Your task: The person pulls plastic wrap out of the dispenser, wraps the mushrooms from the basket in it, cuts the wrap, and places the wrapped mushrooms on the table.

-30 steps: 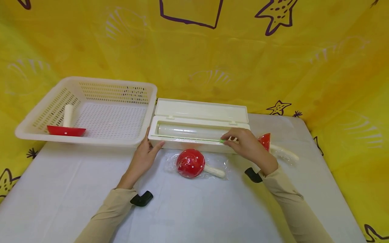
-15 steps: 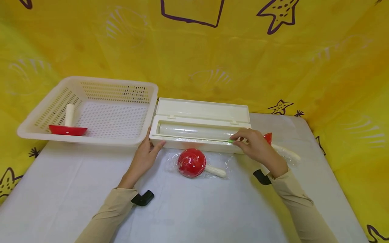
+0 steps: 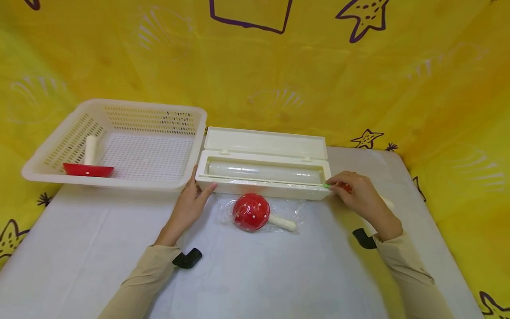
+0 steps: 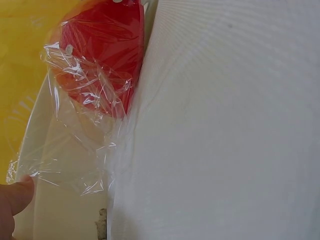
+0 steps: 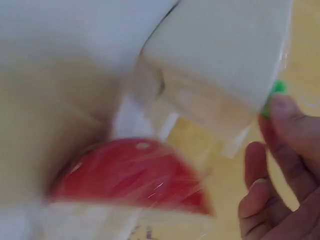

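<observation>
My left hand [image 3: 187, 208] grips the left end of a white cling film dispenser [image 3: 259, 189], thumb on its front face. Its lid [image 3: 264, 143] stands raised at the back, and a roll of cling film [image 3: 267, 171] lies inside. At the right end of the front edge, my right hand [image 3: 364, 197] pinches a small green slide cutter [image 5: 276, 92] between thumb and forefinger. Right in front of the box lies a red, white-dotted mushroom-shaped piece [image 3: 251, 212] with a white stem, covered in clear film that reaches the box in the left wrist view.
A white slotted basket [image 3: 115, 184] stands left of the box, holding an unwrapped red mushroom-shaped piece [image 3: 88, 170], stem up. Another film-covered red one [image 5: 135, 175] lies by the box's right end, mostly behind my right hand in the head view. Yellow patterned cloth [image 3: 255, 66] rises behind.
My right hand has slid the green cutter rightward along the box's front edge to its right end, baring the roll's right part. My left hand keeps its grip in place.
</observation>
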The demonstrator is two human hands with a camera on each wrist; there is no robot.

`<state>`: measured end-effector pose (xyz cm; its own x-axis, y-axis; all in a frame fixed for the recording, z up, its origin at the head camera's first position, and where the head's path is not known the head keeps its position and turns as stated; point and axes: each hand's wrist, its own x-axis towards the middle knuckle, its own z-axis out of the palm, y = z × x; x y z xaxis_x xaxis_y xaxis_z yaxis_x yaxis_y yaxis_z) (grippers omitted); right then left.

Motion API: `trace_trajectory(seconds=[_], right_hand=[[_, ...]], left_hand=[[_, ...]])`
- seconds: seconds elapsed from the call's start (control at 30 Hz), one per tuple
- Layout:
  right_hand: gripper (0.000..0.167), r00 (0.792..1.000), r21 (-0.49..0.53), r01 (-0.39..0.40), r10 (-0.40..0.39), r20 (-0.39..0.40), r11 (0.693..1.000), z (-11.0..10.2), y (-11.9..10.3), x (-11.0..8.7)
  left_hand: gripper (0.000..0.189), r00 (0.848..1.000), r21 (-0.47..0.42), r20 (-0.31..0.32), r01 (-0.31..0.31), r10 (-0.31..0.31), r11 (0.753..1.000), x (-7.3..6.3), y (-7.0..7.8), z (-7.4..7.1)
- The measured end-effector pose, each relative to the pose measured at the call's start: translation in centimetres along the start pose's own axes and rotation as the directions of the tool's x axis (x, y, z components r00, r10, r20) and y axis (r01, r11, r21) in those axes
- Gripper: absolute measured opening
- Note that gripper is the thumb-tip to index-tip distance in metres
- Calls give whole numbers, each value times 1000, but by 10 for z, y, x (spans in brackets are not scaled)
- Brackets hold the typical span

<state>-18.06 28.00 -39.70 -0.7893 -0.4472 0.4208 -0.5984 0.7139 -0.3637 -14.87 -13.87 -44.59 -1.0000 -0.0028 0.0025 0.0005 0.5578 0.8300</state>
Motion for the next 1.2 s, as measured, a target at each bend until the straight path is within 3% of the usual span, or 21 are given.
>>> trace_trajectory(seconds=[0.2, 0.43, 0.67, 0.77, 0.87, 1.0, 1.13, 1.2], right_hand=[[20, 999, 15, -32, 32, 0, 999, -2, -1, -2], [19, 995, 40, -97, 97, -15, 995, 4, 0, -6], [21, 987, 70, -144, 149, -67, 987, 7, -2, -13], [22, 978, 77, -159, 168, -121, 984, 5, -5, -16], [23, 967, 97, -166, 181, -177, 981, 3, -10, -16], [21, 973, 81, -158, 169, -157, 984, 8, -21, -13], [21, 983, 31, -167, 169, -75, 986, 21, -31, -10], [20, 982, 13, -169, 169, -80, 986, 27, -32, -10]], left_hand=[[81, 999, 12, -26, -24, 24, 1000, -1, 1, 2], [79, 994, 109, -95, -45, 56, 993, -5, 9, 3], [90, 999, 243, 18, -39, 36, 969, -19, 29, -5], [83, 999, 337, 50, -37, 21, 941, -28, 42, -14], [67, 996, 395, 29, -85, 79, 915, -34, 50, -21], [49, 983, 346, -27, -163, 184, 924, -29, 48, -19], [37, 980, 189, -89, -159, 178, 969, -19, 36, -10], [30, 979, 109, -117, -157, 169, 982, -15, 30, -5]])
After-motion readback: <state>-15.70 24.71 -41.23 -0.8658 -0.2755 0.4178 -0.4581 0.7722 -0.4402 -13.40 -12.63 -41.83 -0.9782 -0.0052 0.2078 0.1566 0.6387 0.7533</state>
